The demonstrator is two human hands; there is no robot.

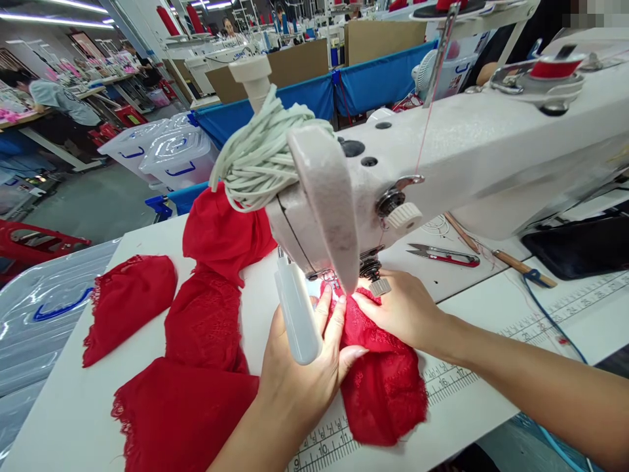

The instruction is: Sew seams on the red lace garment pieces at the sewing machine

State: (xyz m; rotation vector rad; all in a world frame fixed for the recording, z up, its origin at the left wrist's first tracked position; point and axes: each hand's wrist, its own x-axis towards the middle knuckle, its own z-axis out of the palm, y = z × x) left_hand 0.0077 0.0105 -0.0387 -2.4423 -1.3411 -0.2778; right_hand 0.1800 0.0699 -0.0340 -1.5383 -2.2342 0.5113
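A red lace fabric piece (381,387) lies under the head of a white sewing machine (324,190), its far end at the presser foot (330,278). My left hand (302,360) rests on the left side of this piece, fingers stretched out flat near the foot and thumb spread to the right. A white lamp bar (299,314) covers part of that hand. On the other side, my right hand (405,311) grips the fabric, thumb on top; its other fingers are largely hidden behind the tension knob (380,286). The needle tip is hard to make out.
More red pieces (187,413) lie left on the white table (147,242). Thread snips (445,254), a wooden-handled tool (523,267) and a black phone (582,242) lie right. A printed ruler (324,446) crosses the front. Clear plastic bins (59,275) stand left. Other people work farther back.
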